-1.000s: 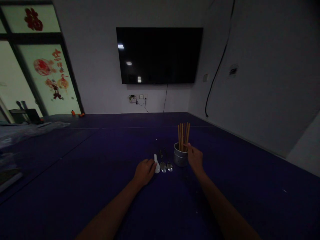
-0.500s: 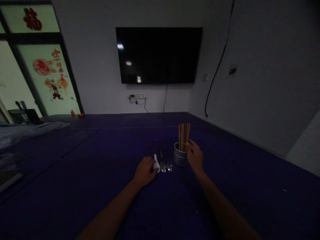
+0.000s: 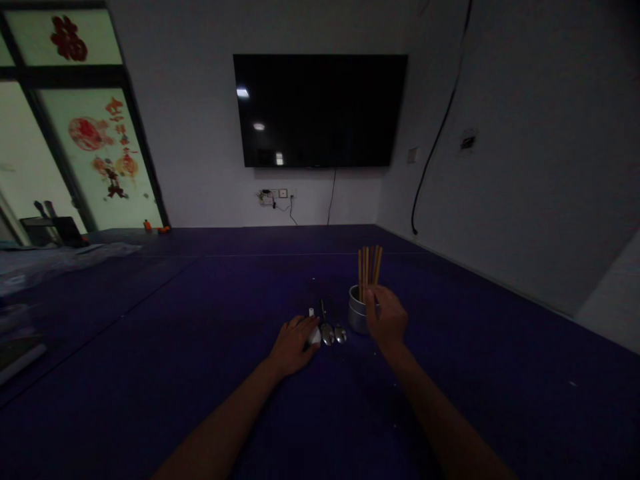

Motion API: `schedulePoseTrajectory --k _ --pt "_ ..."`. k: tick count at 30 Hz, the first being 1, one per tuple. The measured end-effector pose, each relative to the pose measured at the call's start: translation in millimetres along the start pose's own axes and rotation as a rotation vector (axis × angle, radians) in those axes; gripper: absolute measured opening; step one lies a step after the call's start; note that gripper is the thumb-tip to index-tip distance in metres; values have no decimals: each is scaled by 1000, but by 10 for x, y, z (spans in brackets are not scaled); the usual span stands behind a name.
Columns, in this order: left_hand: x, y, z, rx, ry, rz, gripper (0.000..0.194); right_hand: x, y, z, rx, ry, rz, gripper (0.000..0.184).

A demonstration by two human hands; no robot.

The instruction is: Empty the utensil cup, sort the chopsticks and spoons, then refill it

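Note:
A white soup spoon (image 3: 314, 336) lies on the dark blue tabletop, partly covered by my left hand (image 3: 294, 343). The fingers stretch across its handle, and the thumb is apart from them beside the bowl. Just right of it lie two metal spoons, one (image 3: 327, 333) with a dark handle and the other (image 3: 340, 333) beside it. A grey metal cup (image 3: 357, 317) holds several upright wooden chopsticks (image 3: 367, 267). My right hand (image 3: 389, 317) is at the cup's right side, its fingertips pinched at the chopsticks just above the rim; the exact grip is partly hidden.
The blue table (image 3: 225, 400) runs back to the wall. Clear plastic sheeting (image 3: 65, 260) and a dark holder (image 3: 55, 231) lie at the left. Small orange items (image 3: 147, 226) stand at the far left edge. A black cable (image 3: 435, 143) hangs along the right wall.
My left hand has slid right and its fingers now cover more of the white spoon. My right hand's fingers have closed together and moved slightly left against the chopsticks.

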State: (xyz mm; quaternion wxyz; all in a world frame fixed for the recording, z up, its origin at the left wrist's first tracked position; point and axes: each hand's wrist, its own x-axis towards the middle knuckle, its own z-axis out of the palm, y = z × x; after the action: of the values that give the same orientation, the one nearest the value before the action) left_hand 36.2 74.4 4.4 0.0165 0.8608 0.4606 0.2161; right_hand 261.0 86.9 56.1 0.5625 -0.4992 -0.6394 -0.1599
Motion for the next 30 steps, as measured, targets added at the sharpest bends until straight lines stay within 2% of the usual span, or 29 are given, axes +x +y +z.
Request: schedulePoseTrajectory --k 4,6,8,15,30 --pt "13 -1 0 15 -1 9 47 -145 -225 101 -80 -379 -173 48" --pt "21 -1 3 23 -6 -2 46 -220 -315 159 -96 -512 -282 50" --pt "27 2 6 32 -3 -8 45 -275 -376 204 -92 -590 -331 50" --pt "35 -1 22 56 24 -19 35 -318 -392 246 -105 -673 -336 48" --pt "12 51 -53 121 -39 -8 39 -320 -379 246 -147 -723 -335 42"
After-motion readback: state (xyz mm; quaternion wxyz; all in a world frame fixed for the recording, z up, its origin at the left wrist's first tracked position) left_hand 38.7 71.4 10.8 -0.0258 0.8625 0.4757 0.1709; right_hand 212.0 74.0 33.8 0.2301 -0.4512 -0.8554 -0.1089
